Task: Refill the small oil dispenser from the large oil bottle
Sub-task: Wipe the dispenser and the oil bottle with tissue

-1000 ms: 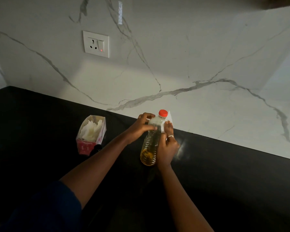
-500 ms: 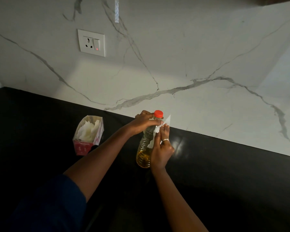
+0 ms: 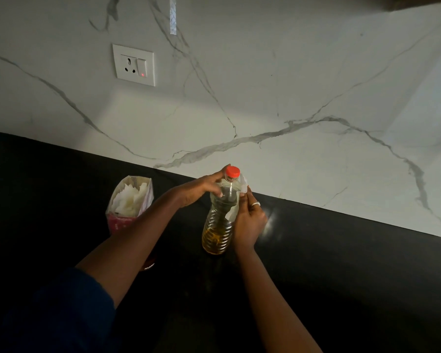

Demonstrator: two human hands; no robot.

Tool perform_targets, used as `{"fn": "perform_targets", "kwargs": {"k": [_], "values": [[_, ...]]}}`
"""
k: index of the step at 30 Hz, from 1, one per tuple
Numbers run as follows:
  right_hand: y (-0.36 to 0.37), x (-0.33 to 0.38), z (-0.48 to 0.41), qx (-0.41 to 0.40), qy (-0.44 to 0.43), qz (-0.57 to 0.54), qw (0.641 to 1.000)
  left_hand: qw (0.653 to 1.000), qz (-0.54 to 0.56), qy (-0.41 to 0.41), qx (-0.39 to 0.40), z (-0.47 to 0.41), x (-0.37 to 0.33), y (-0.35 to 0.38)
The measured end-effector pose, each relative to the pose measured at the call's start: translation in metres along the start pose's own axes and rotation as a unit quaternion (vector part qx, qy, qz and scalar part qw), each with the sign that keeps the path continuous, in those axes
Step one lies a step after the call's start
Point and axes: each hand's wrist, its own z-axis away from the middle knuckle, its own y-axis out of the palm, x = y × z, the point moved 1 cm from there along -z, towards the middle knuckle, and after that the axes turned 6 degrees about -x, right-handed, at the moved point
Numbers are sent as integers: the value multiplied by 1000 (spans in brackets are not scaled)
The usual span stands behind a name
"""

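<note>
1. Gripping the large oil bottle (image 3: 218, 225) at its shoulder with the left hand (image 3: 201, 189), fingers curled just below the red cap (image 3: 232, 171). Same hold as a second ago, only shifted slightly round the neck.
2. Pressing a white tissue (image 3: 243, 186) against the bottle's right side with the right hand (image 3: 250, 220), fingers laid fairly straight along it. Reaching further down the body now than a second ago, when the tissue showed only by the neck.
3. Standing upright on the black tabletop (image 3: 341, 263) as before, cap on, oil only in the lower part.
4. Judged from that: wiping the outside, probably for a dry grip, with no pouring begun and the cap yet to come off.
5. No telling where the small oil dispenser is. Possibly the dark thing (image 3: 148, 263) under the left forearm, but too dim to name.
6. Just left of the arms, an opened tissue box (image 3: 130, 200), unmoved.
</note>
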Motion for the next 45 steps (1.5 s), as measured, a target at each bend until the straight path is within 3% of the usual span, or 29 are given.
{"fn": "perform_targets", "kwargs": {"k": [4, 9, 13, 19, 26, 33, 39, 45], "values": [[-2, 3, 0, 13, -9, 26, 1000, 998, -62, -18, -6, 1, 7, -7], [2, 0, 20, -3, -74, 59, 996, 966, -215, 33, -138, 2, 5, 1], [7, 4, 20, 3, -114, 84, 990, 944, -244, 29, -218, 1, 8, 16], [5, 14, -5, 1, -18, 41, 999, 973, -189, 42, -127, 7, 11, 12], [5, 5, 11, 21, -2, 28, 999, 986, -66, 51, -147, 7, 15, 22], [11, 7, 32, 29, -100, 111, 988, 969, -113, 54, -214, 1, 15, 34], [12, 24, 3, 3, -38, 95, 995, 971, -77, 44, -221, 4, 15, 35], [1, 11, 4, -48, 19, -1, 999, 977, -76, 44, -195, 2, 12, 38]]}}
